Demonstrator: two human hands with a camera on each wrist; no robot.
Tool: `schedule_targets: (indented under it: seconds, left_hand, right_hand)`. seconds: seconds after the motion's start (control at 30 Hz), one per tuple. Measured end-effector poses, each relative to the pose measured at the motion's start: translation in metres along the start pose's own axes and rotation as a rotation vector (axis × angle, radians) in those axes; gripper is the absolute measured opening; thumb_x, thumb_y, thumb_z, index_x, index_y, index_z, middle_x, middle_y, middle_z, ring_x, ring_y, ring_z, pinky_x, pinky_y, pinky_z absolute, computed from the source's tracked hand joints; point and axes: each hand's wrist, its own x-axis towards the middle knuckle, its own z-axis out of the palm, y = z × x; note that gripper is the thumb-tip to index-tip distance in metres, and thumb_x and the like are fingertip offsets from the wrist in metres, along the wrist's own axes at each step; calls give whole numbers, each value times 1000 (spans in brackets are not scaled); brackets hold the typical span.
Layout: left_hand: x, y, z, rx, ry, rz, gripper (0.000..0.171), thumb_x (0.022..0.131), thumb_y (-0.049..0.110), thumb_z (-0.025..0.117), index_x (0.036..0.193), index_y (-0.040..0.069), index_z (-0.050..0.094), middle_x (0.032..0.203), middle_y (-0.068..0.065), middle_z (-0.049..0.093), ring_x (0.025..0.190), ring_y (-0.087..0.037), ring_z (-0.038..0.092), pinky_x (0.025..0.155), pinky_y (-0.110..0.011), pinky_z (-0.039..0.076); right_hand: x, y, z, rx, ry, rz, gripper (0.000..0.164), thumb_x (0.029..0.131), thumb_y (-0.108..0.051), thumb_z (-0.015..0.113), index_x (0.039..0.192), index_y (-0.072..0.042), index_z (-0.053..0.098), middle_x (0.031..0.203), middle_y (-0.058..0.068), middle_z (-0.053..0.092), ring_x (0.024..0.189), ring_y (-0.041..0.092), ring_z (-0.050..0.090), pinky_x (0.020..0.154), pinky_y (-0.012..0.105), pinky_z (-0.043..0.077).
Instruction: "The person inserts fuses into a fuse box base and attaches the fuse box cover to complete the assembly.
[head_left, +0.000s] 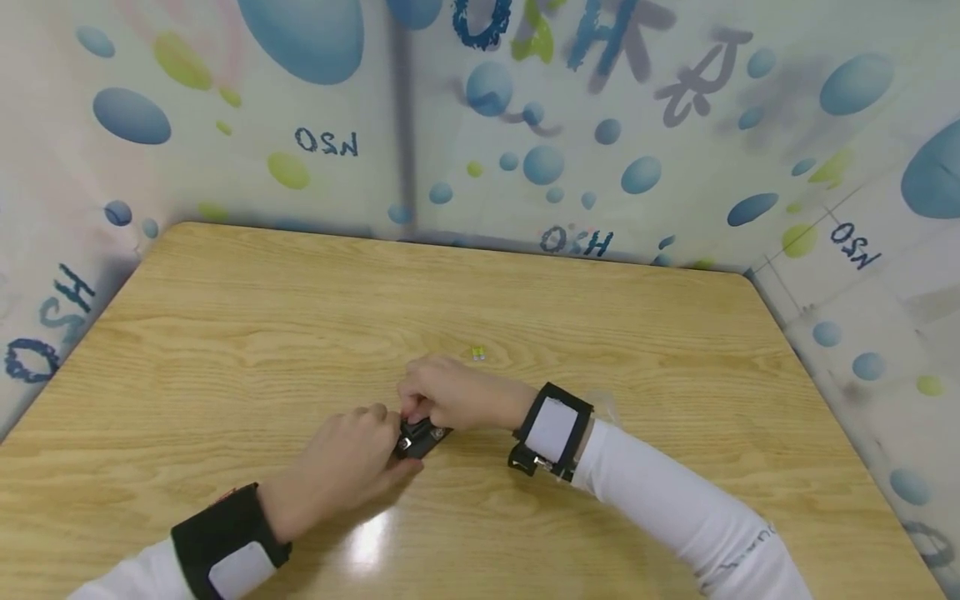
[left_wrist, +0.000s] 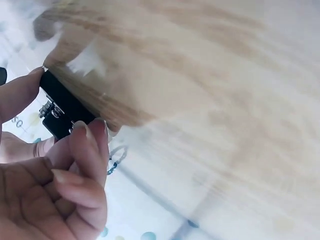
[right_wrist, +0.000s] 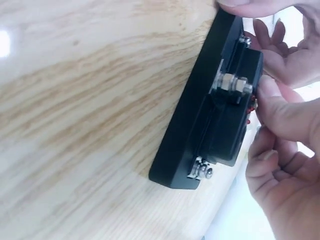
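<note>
A black panel meter (right_wrist: pixel 187 115), its back bearing threaded studs with metal nuts (right_wrist: pixel 227 82), is held tilted over the wooden table between both hands. My left hand (head_left: pixel 341 458) grips it by its edge, thumb on one side and fingertips on the other, as the left wrist view shows. My right hand (head_left: pixel 457 396) has its fingers curled at the meter's back. There its thumb and fingertips pinch a small part with red bits (right_wrist: pixel 251 107), mostly hidden behind them. In the head view the hands cover much of the meter.
A small yellow-green piece (head_left: pixel 478 353) lies on the wooden table (head_left: pixel 300 292) beyond the right hand. Clear plastic (head_left: pixel 606 404) lies by the right wrist. Patterned walls (head_left: pixel 480 183) stand along the table's back and sides.
</note>
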Motion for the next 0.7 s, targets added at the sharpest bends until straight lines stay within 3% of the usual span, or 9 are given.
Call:
schedule_targets:
  seconds: [0.23, 0.43, 0.53, 0.7]
  left_hand:
    - [5, -5, -4, -138, -32, -47, 41, 72, 44, 84, 75, 11, 60, 65, 3, 54, 53, -6, 43, 43, -22, 36]
    - [10, -6, -6, -195, -83, -103, 43, 69, 45, 86, 70, 12, 59, 60, 7, 52, 50, -5, 42, 41, -20, 33]
    - [12, -5, -8, -194, -116, -147, 45, 68, 48, 86, 67, 13, 58, 57, 8, 49, 48, -5, 42, 40, -19, 32]
    - [15, -2, -9, -191, -158, -204, 48, 67, 51, 86, 65, 13, 57, 55, 7, 47, 47, -7, 43, 40, -21, 33]
  right_hand:
    - [-2, 1, 1, -28, 32, -9, 6, 87, -15, 73, 84, -14, 68, 84, -3, 58, 80, 8, 50, 76, 18, 40]
    - [-6, 7, 0, -6, 38, -11, 5, 91, -18, 70, 90, -14, 69, 90, -2, 61, 85, 8, 54, 80, 19, 43]
    - [-10, 15, -9, 16, 44, 45, 5, 94, -16, 67, 96, -11, 69, 98, 0, 65, 92, 11, 58, 84, 22, 47]
    - [-22, 39, -34, -18, 77, 207, 12, 95, -11, 64, 106, -8, 68, 108, 5, 68, 101, 18, 62, 90, 32, 51]
